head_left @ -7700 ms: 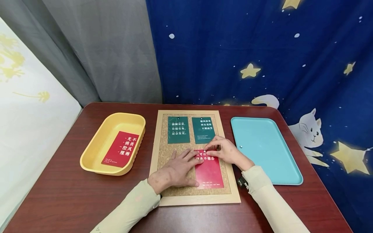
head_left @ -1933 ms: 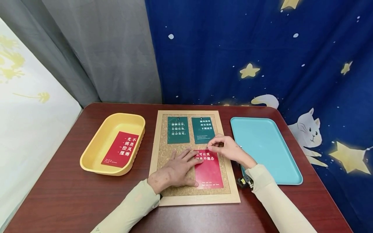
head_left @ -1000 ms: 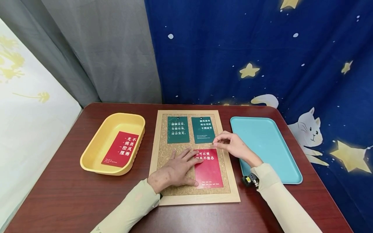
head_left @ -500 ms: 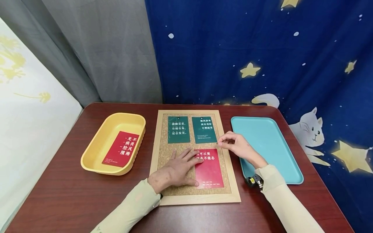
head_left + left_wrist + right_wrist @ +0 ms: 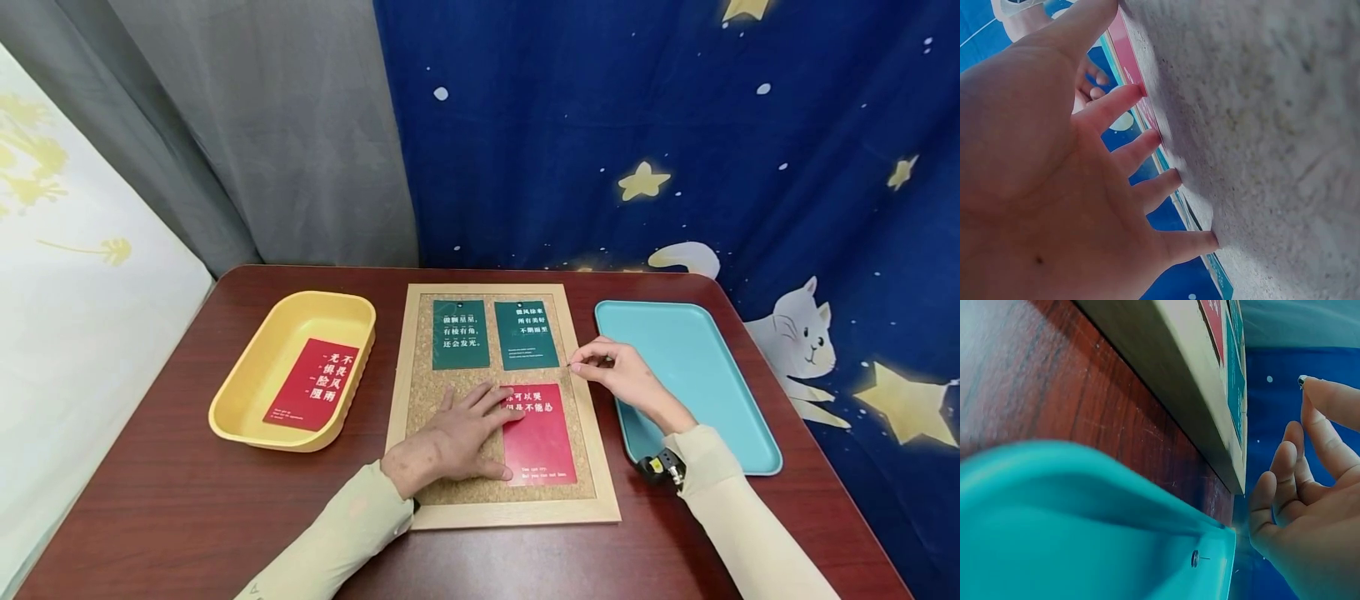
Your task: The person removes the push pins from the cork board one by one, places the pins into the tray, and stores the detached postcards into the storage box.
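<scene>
Pinched between your right thumb and forefinger is a small pin [image 5: 1302,380], its dark head just showing at the fingertips in the right wrist view; your right hand [image 5: 626,379] hovers at the right edge of the cork board [image 5: 423,392], just short of the blue tray [image 5: 720,417]. Your left hand [image 5: 450,433] lies flat with its fingers spread, pressing the left edge of the red card [image 5: 538,437] onto the cork — nothing is gripped there.

Another pin [image 5: 1197,557] already lies inside the tray near its corner. It looks as if the one you hold belongs with it, so carry it over the rim and let it go low, close to the tray floor, so it doesn't bounce or roll out. Keep the point turned away from your fingertips as you release.

Hold the left palm steady while you do it. No pin shows on the red card, so it is probably loose and could slide if you lift too soon. Two green cards [image 5: 461,334] sit at the far end of the board, each with a pin at its top edge. A second red card [image 5: 315,384] rests in the yellow bin [image 5: 247,396] on the left of the table [image 5: 150,500].
</scene>
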A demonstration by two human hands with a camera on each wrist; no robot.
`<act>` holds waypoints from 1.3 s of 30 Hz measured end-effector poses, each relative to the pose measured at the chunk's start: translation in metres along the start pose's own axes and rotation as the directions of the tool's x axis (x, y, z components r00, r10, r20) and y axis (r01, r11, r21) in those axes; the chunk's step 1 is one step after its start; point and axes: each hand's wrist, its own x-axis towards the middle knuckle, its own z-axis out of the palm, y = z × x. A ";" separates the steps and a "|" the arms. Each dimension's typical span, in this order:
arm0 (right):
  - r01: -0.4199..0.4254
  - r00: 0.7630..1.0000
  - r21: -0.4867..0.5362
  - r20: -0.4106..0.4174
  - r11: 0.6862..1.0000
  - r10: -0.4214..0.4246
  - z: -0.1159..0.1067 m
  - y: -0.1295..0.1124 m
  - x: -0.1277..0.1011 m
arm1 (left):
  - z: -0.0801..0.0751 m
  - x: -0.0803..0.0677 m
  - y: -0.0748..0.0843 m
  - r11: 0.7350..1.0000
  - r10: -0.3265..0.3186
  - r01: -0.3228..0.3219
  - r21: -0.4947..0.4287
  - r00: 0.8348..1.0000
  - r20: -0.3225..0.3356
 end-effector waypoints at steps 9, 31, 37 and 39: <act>-0.031 0.999 0.002 -0.007 1.000 0.031 -0.005 0.002 -0.002 | 0.000 0.000 0.000 1.000 0.001 -0.001 -0.001 1.000 -0.001; -0.106 0.994 -0.038 -0.041 0.994 0.105 -0.013 0.004 -0.003 | -0.002 0.000 0.001 1.000 0.000 0.000 0.005 1.000 0.000; -0.125 0.991 -0.050 -0.049 0.991 0.123 -0.014 0.008 -0.004 | -0.001 0.000 0.000 1.000 0.006 -0.006 0.011 1.000 0.000; -0.131 0.990 -0.046 -0.049 0.990 0.128 -0.015 0.009 -0.004 | -0.001 0.000 0.000 1.000 0.008 -0.008 0.010 1.000 -0.001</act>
